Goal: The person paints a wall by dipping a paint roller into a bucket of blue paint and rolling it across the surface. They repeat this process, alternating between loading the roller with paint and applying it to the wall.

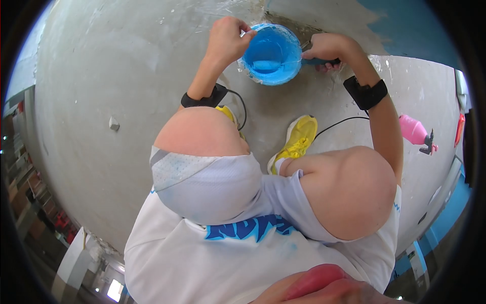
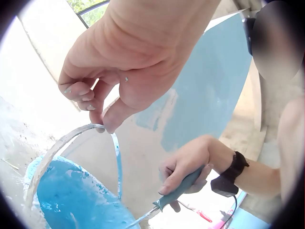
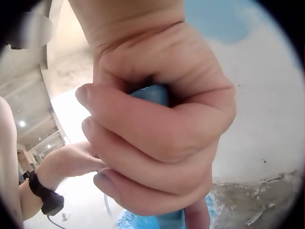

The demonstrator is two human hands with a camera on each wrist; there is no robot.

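A paint-smeared bucket (image 1: 289,45) of bright blue paint stands on the floor before my feet. With thumb and fingertips, my left hand (image 1: 228,40) pinches the bucket's wire-like bail (image 2: 56,147), which arches up over the rim in the left wrist view. My right hand (image 1: 330,48) is wrapped around the blue-green handle (image 2: 185,187) of a paint roller, to the right of the bucket. From that grip a thin rod runs over the rim to the blue-coated roller head (image 1: 267,66), inside the bucket near its front wall.
Just beyond the bucket rises a wall partly painted blue (image 1: 420,28). A pink spray-gun-like bottle (image 1: 412,130) lies on the right, a small stone (image 1: 114,123) on the left. Yellow shoes (image 1: 298,138) and wrist-camera cables are close to the bucket.
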